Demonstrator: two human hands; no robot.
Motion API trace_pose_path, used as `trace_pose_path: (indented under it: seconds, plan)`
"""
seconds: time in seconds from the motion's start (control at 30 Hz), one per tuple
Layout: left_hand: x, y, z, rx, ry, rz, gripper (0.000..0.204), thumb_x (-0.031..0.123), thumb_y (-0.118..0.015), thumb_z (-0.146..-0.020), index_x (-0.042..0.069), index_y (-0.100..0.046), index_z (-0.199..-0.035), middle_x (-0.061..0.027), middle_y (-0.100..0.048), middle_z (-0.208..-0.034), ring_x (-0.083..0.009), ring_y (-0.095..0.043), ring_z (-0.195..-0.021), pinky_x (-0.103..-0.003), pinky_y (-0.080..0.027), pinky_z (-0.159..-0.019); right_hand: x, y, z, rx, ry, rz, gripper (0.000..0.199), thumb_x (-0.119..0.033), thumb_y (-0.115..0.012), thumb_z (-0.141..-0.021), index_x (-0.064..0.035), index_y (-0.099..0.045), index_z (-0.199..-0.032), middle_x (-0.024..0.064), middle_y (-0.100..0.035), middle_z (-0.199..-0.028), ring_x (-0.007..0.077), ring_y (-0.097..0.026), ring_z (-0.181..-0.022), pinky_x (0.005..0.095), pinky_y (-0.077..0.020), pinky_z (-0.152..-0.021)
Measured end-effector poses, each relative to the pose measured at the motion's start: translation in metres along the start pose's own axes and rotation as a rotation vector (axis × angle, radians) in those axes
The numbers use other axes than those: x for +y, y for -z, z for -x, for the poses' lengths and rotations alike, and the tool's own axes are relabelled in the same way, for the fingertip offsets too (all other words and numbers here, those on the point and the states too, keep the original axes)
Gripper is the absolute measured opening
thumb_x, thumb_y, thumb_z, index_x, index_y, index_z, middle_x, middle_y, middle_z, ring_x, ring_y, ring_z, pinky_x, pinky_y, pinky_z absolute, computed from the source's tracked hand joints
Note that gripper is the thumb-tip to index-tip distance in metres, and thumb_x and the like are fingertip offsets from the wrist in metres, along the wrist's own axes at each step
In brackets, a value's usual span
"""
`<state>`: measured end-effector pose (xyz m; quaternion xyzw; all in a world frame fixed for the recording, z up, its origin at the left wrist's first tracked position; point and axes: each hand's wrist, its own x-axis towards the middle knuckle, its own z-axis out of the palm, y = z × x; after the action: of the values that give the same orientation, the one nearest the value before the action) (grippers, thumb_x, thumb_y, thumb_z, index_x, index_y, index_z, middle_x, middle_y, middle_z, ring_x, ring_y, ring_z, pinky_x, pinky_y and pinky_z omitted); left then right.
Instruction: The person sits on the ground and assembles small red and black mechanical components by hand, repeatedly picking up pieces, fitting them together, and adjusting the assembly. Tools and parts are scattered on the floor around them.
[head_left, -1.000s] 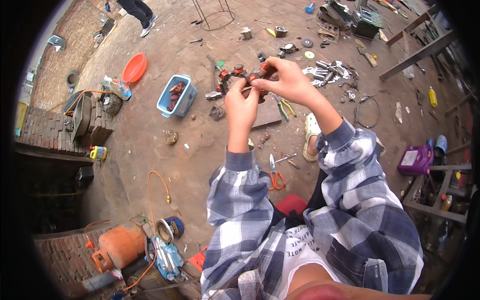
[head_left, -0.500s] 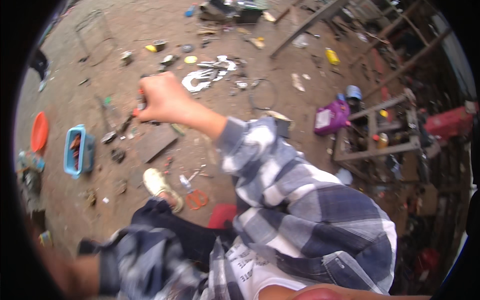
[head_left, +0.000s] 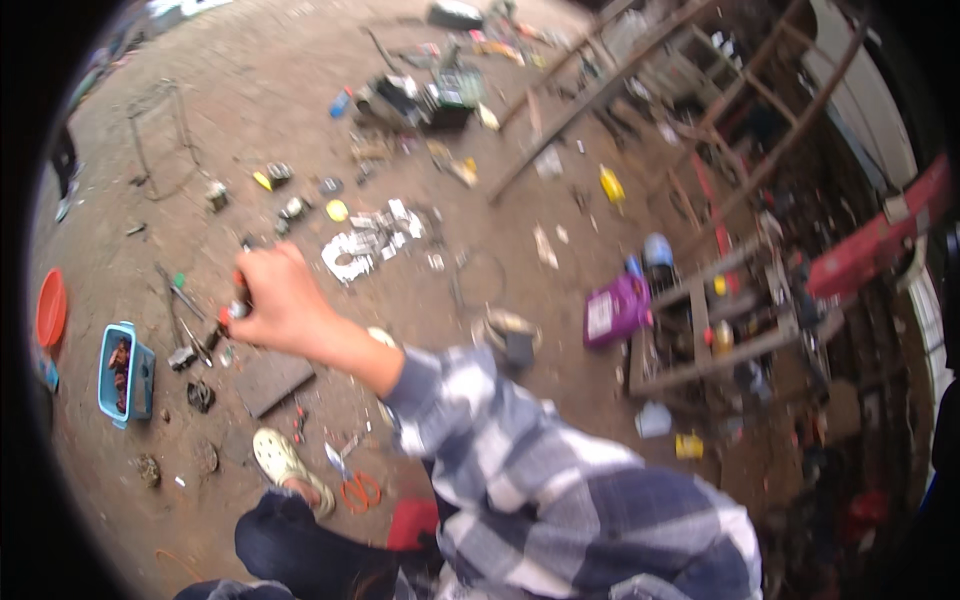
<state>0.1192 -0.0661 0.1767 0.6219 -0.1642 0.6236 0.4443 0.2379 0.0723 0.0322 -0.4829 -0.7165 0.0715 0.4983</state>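
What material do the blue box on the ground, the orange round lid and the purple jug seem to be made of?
Blue box: probably plastic, with an even bright colour and rounded moulded corners. Orange round lid: likely plastic, a smooth flat disc of uniform colour. Purple jug: likely plastic, solid colour with a pale label; the blur hides any gloss.

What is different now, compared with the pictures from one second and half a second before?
One second ago both hands met on a small red part in front of the person. Now only the right hand is in view, stretched out over the ground, fingers closed on the small red part. The left hand has left the picture. The view swung right, toward the wooden frames. The blue tub and orange dish stayed on the ground.
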Motion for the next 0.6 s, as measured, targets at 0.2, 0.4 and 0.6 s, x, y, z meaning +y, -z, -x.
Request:
trace_pose_path:
  seconds: [0.2,0.4,0.6]
  plan:
    - [-0.006,-0.001,0.005,0.032,-0.055,-0.006,0.031,0.02,-0.051,-0.091,-0.001,-0.058,-0.113,-0.0133,-0.057,-0.109,-0.0236,-0.051,-0.102,-0.034,-0.043,-0.088,0.002,0.009,0.003,-0.003,0.013,0.007,0.029,-0.016,-0.07,-0.058,-0.0044,-0.048,-0.072,0.01,-0.053,-0.064,0.0309,-0.054,-0.067,0.0382,-0.0411,-0.078]
    - [-0.014,-0.01,-0.002,0.016,-0.034,-0.034,0.031,0.019,-0.051,-0.091,-0.001,-0.057,-0.113,-0.0137,-0.057,-0.109,-0.0239,-0.051,-0.103,-0.034,-0.043,-0.089,0.006,0.01,0.002,0.026,0.031,0.003,0.028,-0.014,-0.068,-0.057,-0.0037,-0.047,-0.073,0.0097,-0.055,-0.068,0.03,-0.055,-0.069,0.0374,-0.0402,-0.081]
    - [-0.013,-0.014,-0.005,0.01,-0.051,-0.024,0.03,0.018,-0.051,-0.091,-0.001,-0.057,-0.113,-0.0141,-0.056,-0.11,-0.0241,-0.051,-0.104,-0.034,-0.043,-0.09,0.004,0.011,0.001,-0.013,0.051,-0.013,0.028,-0.013,-0.069,-0.058,-0.0037,-0.047,-0.073,0.0091,-0.055,-0.068,0.0299,-0.055,-0.071,0.0382,-0.0393,-0.082]
